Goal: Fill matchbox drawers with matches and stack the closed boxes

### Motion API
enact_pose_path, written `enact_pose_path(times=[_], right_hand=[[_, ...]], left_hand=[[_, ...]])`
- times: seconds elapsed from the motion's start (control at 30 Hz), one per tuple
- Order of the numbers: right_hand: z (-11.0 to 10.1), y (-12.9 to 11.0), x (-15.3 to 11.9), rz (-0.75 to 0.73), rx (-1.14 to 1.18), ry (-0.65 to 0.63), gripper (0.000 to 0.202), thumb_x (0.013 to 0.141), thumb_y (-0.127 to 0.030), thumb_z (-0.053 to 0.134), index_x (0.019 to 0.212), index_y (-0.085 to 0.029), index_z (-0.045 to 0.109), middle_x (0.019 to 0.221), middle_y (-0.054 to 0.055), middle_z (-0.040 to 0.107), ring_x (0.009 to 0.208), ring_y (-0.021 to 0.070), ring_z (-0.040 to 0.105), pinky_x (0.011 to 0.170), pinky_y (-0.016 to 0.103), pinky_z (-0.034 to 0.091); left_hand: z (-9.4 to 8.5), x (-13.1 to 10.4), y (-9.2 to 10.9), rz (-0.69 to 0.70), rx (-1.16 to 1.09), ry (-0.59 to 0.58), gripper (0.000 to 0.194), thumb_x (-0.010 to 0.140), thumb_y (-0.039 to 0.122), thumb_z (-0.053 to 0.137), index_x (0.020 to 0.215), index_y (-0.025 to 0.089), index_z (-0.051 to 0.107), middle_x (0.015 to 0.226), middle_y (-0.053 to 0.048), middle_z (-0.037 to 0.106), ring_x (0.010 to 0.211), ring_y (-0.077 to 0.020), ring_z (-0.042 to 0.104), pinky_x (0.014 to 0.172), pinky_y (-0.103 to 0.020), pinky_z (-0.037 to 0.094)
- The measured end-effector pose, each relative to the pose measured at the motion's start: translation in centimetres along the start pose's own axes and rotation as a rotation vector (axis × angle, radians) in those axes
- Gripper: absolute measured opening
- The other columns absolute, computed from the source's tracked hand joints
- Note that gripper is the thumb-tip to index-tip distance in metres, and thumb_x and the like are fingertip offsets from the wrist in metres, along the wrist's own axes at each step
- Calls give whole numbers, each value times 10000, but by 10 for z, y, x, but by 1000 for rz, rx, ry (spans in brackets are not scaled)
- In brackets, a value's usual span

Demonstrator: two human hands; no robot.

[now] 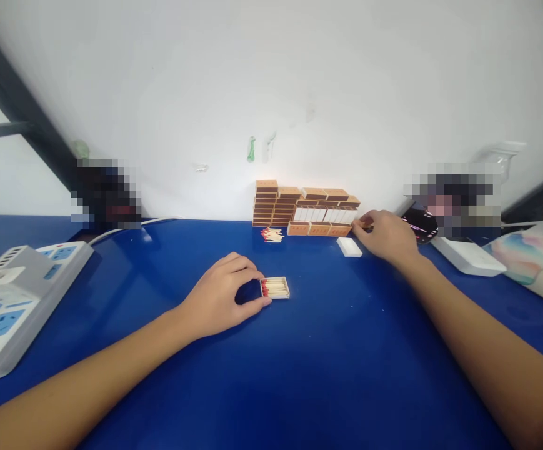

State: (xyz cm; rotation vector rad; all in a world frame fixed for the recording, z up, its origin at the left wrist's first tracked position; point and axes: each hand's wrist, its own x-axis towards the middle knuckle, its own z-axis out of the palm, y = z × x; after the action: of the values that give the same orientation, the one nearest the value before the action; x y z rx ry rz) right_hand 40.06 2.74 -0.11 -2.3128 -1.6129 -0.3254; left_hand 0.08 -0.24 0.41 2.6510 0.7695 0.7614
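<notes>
Fingers (252,306) on tray (280,297) — blue table (308,369), white wall (327,87).

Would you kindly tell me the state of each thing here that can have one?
Left hand: closed on the matchbox tray
Matchbox tray: open, matches inside, red heads toward the left hand
Loose matches: heaped beside the stack
Stacked matchboxes: piled unevenly
White matchbox tray: lying flat, no matches visible; which side is up is unclear
Right hand: at the stack's right end; grip unclear
Power strip: white adapter mounted on it
</notes>
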Motion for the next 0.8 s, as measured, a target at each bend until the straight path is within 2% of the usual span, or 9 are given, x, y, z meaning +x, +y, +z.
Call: enact_pose_path(times=[0.23, 0.53, 0.63, 0.8], right_hand=[[4, 1, 2, 23, 25, 3, 416, 907, -529, 551, 1066, -181, 713, 1125, 182, 742, 997, 362, 701, 798, 452, 541], [6, -4, 2, 153, 118, -16, 497, 861, -544, 624, 1157, -148, 670, 1147, 228, 737, 1026, 388, 689, 827, 466, 522], [-5, -3, 2, 188, 156, 10, 512, 862, -551, 639, 1157, -135, 672, 1161, 233, 739, 1028, 369, 674, 836, 436, 500], [-47, -3, -5, 205, 215, 98, 626, 872, -553, 663, 1304, -100, 641, 1260, 213, 713, 1070, 320, 655, 881, 394, 476]], left_hand=[[-1, 1, 0, 0, 2, 1, 267, 929, 400, 748, 1129, 223, 751, 1095, -80, 726, 1033, -253, 652, 936, -440, 563], [1, 0, -1, 1, 1, -1, 276, 935, 413, 743, 1125, 213, 744, 1102, -72, 724, 1035, -242, 640, 941, -438, 555], [0, 0, -2, 0, 14, 2, 278, 934, 404, 745, 1131, 207, 741, 1108, -72, 722, 1044, -243, 638, 945, -438, 552], [0, -1, -1, 6, 15, 26, 274, 938, 401, 741, 1130, 206, 740, 1104, -73, 722, 1036, -240, 642, 936, -430, 558]])
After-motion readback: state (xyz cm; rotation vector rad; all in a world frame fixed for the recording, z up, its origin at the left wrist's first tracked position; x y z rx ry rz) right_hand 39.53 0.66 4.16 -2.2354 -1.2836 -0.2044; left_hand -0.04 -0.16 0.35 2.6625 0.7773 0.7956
